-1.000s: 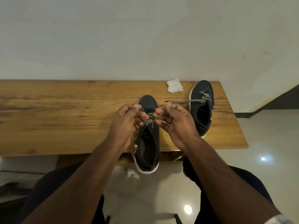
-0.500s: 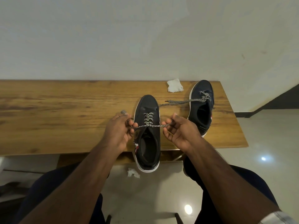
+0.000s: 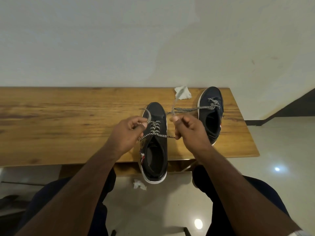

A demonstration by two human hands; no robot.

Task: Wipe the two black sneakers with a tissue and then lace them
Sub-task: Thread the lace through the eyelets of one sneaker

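A black sneaker (image 3: 156, 157) lies in front of me with its heel over the table's near edge. A black-and-white lace (image 3: 155, 129) crosses its eyelets. My left hand (image 3: 126, 133) pinches the lace's left end, which curls up blurred above my fingers. My right hand (image 3: 189, 130) grips the right end, which sticks up blurred toward the back. The second black sneaker (image 3: 212, 116) stands to the right, and its own lace trails left toward my right hand. A white tissue (image 3: 182, 92) lies at the table's back edge.
The long wooden table (image 3: 68, 126) stretches far to the left and ends just right of the second sneaker. A crumpled tissue piece (image 3: 139, 184) lies on the tiled floor between my knees. A plain wall rises behind the table.
My hands moved apart from the middle of the sneaker to either side, pulling the lace taut across it. Both loose ends now flick upward.
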